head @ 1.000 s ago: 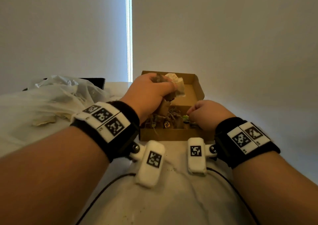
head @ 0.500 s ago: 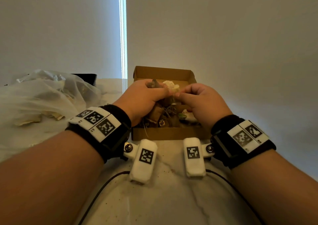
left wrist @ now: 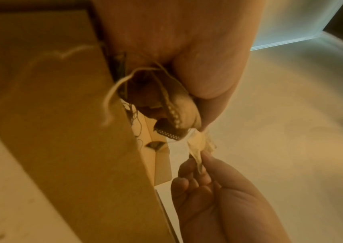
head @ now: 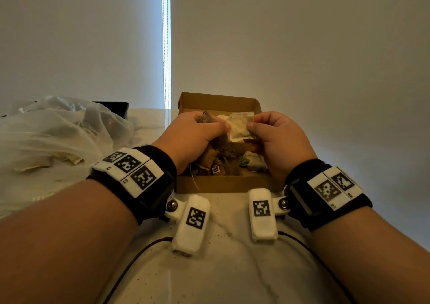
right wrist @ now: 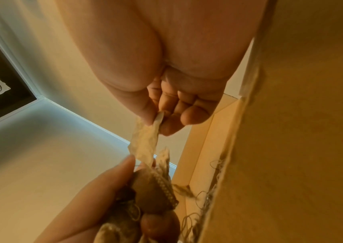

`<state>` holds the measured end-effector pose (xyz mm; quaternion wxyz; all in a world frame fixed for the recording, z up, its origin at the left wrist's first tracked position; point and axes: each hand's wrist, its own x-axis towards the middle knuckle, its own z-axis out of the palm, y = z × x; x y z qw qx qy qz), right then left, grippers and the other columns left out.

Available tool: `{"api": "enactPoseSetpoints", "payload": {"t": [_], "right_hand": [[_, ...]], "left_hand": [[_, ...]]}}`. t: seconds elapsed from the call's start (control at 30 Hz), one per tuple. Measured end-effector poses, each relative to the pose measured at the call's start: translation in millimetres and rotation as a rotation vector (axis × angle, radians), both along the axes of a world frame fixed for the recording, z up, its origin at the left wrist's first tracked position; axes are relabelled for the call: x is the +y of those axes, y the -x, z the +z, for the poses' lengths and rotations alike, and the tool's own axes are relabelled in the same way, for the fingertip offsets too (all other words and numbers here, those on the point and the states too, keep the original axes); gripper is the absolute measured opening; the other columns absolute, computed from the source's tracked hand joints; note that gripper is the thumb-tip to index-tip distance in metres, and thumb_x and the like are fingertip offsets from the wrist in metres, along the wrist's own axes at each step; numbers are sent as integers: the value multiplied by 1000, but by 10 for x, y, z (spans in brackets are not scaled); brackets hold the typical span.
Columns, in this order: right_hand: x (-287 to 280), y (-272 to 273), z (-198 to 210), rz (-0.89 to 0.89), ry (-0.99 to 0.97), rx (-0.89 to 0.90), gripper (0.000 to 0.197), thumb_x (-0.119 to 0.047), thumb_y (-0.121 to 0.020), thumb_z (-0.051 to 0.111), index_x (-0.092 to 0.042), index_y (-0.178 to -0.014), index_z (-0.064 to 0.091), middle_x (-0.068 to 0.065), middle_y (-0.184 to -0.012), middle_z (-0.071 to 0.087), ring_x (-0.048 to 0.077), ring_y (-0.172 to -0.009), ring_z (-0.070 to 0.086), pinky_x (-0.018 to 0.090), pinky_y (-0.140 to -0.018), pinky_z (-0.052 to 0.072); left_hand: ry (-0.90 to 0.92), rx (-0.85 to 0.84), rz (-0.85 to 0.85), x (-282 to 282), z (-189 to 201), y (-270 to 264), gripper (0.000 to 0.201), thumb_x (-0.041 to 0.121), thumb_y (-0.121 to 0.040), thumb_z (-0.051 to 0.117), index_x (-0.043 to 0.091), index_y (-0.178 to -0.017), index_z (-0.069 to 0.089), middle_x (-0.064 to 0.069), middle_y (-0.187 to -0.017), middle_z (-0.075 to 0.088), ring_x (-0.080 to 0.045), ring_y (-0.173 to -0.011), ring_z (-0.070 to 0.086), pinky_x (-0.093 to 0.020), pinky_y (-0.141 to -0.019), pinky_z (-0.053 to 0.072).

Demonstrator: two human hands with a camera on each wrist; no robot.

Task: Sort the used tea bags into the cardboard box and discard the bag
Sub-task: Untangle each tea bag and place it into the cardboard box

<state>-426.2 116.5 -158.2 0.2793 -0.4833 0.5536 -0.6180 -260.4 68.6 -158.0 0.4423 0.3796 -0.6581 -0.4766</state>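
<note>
From the head view, both hands hover over the open cardboard box (head: 218, 182) on the table (head: 228, 268), so anything loosened should drop in; the plastic bag (head: 58, 131) lies far left. The left wrist view shows the left hand (left wrist: 187, 49) clutching a clump of tea bags (left wrist: 166, 111). In the right wrist view, right hand (right wrist: 166, 65) fingers (right wrist: 195, 115) pinch a pale tea bag (right wrist: 145, 141), apparently peeling it free
</note>
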Motion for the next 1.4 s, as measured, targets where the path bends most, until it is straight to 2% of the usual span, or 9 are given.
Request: {"api": "enactPoseSetpoints", "payload": {"t": [0.07,0.17,0.4,0.57,0.77,1.1,1.23,1.3,1.4], "right_hand": [[10,-10,9,14,10,-7,6,-9,-93,64,-15,-94,65,7,-88,71,11,-62,67,20,-51,51],[32,-23,17,31,32,-18,8,-8,-93,65,-14,-98,63,6,-88,72,9,-60,68,19,-49,50],[32,35,11,22,64,75,21,-1,-92,63,-20,-90,56,6,-89,68,17,-67,68,25,-52,51],[28,272,46,-212,-108,304,26,-5,-92,57,-26,-80,67,2,-100,69,22,-89,68,31,-69,54],[37,252,103,-165,-335,459,31,-4,-95,58,-24,-74,67,9,-109,69,28,-99,67,45,-96,54],[67,140,152,-102,-510,590,15,-8,-94,62,-17,-89,72,8,-105,65,31,-103,64,47,-93,56],[68,114,152,-94,-529,713,20,-13,-96,58,-12,-107,75,5,-105,65,26,-104,62,40,-95,54],[72,120,144,-108,-501,755,22,-18,-93,60,-12,-109,74,4,-101,66,19,-93,60,30,-87,52],[85,140,130,-126,-487,777,23,-21,-90,61,-13,-106,74,1,-92,65,16,-83,56,29,-76,47]], "left_hand": [[50,-54,-4,9,0,14,17,35,-90,71,19,-96,72,-5,-83,72,-11,-62,70,-22,-53,55],[52,-48,10,5,-7,18,16,31,-91,70,15,-95,72,-5,-76,71,-9,-55,66,-24,-51,52],[4,28,9,-14,-8,4,11,26,-91,70,17,-94,73,-9,-86,73,-21,-69,72,-28,-55,55],[-27,108,64,-50,-19,0,17,27,-92,70,11,-98,70,-11,-87,73,-11,-55,68,-24,-50,52],[-27,114,63,-48,-21,5,18,26,-92,70,9,-99,70,-10,-87,73,-8,-51,66,-23,-48,52],[-37,128,52,-88,-33,-18,20,27,-90,72,10,-100,72,-12,-91,74,-18,-71,73,-30,-61,57],[-28,121,51,-81,-35,-16,19,26,-91,71,9,-100,70,-13,-91,73,-7,-49,64,-22,-46,49],[-23,128,52,-75,-34,-17,18,24,-92,70,8,-99,70,-14,-91,72,-6,-43,60,-20,-42,46],[-10,118,65,-67,-34,-12,17,25,-91,71,9,-97,71,-14,-91,73,-6,-44,60,-21,-43,47]]}}
